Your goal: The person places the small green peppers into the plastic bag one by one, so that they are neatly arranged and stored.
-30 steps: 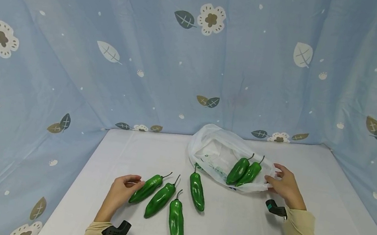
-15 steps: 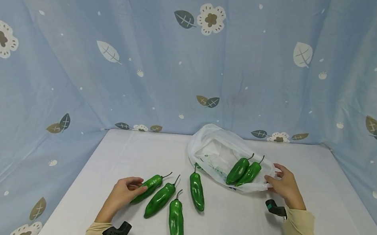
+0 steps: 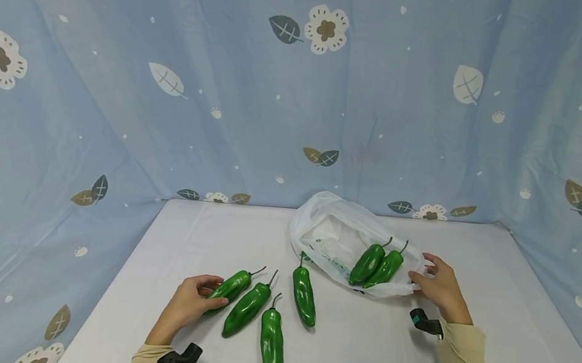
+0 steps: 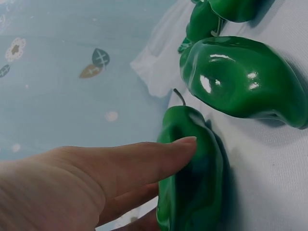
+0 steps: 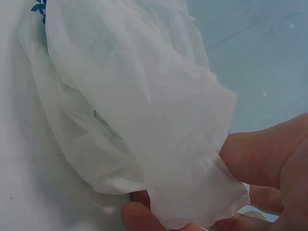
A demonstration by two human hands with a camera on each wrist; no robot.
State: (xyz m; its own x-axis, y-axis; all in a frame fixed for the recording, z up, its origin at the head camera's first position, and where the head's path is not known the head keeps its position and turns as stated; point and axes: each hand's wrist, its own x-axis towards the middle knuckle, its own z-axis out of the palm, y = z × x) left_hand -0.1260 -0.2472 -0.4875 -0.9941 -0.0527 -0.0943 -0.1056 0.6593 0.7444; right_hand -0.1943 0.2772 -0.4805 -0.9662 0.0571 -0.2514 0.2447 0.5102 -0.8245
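My left hand (image 3: 187,304) grips the leftmost green pepper (image 3: 231,288), which lies on the white table. In the left wrist view the thumb lies across that pepper (image 4: 192,202), with the other fingers partly hidden on its far side. Right of it lie three more green peppers, the closest (image 3: 249,309) almost alongside. A white plastic bag (image 3: 331,227) lies open at the back, two peppers (image 3: 376,267) inside. My right hand (image 3: 440,287) holds the bag's right edge; in the right wrist view the thumb and fingers pinch the thin plastic (image 5: 187,183).
One loose pepper (image 3: 304,296) lies just in front of the bag, its stem at the bag's edge. Another pepper (image 3: 272,345) lies nearer the front. A blue patterned curtain (image 3: 303,96) rises behind the table (image 3: 355,358) and along both sides.
My left hand has shifted slightly right and toward me, its thumb coming over the leftmost pepper and its fingers closing round it. The right hand and the bag have stayed still.
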